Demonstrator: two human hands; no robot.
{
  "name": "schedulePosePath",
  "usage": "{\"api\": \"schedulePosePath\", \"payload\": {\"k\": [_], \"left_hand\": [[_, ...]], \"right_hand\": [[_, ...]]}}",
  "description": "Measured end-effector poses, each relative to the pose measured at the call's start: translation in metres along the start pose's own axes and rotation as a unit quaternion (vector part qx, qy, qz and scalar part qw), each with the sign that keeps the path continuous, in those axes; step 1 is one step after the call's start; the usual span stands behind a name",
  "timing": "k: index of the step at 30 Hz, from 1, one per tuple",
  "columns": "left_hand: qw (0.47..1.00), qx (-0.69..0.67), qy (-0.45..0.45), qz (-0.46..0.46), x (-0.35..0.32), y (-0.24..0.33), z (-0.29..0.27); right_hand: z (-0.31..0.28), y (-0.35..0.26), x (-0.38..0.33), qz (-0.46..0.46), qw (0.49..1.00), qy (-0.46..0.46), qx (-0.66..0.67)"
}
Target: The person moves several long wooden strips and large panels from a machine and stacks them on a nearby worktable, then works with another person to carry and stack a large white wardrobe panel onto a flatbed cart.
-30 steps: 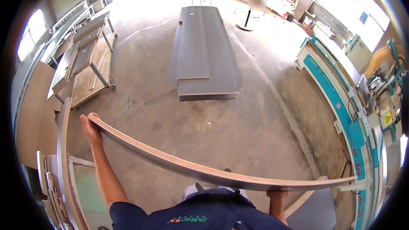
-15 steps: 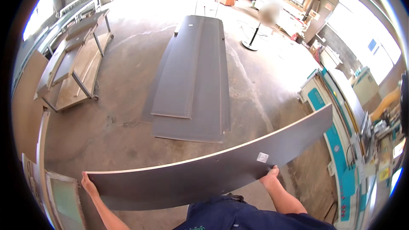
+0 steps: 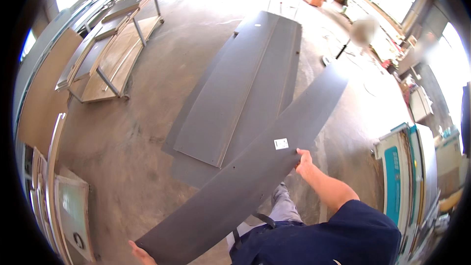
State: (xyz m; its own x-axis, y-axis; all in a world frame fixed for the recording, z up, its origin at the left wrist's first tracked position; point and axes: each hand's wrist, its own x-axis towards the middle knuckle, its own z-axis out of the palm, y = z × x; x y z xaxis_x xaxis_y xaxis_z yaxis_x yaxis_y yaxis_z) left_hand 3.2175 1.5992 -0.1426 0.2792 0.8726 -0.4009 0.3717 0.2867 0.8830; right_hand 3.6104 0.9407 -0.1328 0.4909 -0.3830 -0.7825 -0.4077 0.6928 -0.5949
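Note:
A long dark grey panel (image 3: 245,179) with a small white label (image 3: 281,144) slants across the view in front of me, from the lower left up to the right. At its lower left end my left hand (image 3: 141,253) grips the edge, partly cut off by the frame's bottom. My right hand (image 3: 303,160) clasps the near long edge beside the label, thumb on the top face. Beyond the held panel lies a stack of similar grey panels (image 3: 221,103), partly covered by its far end.
A wheeled rack (image 3: 110,71) with boards stands at the left. Boards lean (image 3: 73,211) at the lower left. A white and teal machine (image 3: 397,176) is on the right. Ahead right stands a round-headed pedestal object (image 3: 362,33), blurred. A cart handle (image 3: 284,2) rises behind the stack.
The held panel has swung from nearly crosswise to a steep slant, its right end going forward over the stack's right side. My left hand has dropped lower; the whole view has turned.

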Motion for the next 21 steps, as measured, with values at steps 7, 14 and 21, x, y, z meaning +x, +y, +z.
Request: {"api": "schedulePosePath", "payload": {"k": [7,14,21], "left_hand": [[0.885,0.327,0.237,0.230,-0.193,-0.125,0.069],[0.961,-0.128,0.221,-0.105,-0.318,-0.019,0.259],[0.957,-0.229,0.024,-0.175,-0.307,-0.003,0.361]], "right_hand": [[0.108,-0.091,0.145,0.044,0.986,-0.098,-0.129],[0.166,-0.120,0.237,0.053,0.982,-0.089,-0.161],[0.170,-0.148,0.285,0.059,0.955,-0.210,-0.199]]}}
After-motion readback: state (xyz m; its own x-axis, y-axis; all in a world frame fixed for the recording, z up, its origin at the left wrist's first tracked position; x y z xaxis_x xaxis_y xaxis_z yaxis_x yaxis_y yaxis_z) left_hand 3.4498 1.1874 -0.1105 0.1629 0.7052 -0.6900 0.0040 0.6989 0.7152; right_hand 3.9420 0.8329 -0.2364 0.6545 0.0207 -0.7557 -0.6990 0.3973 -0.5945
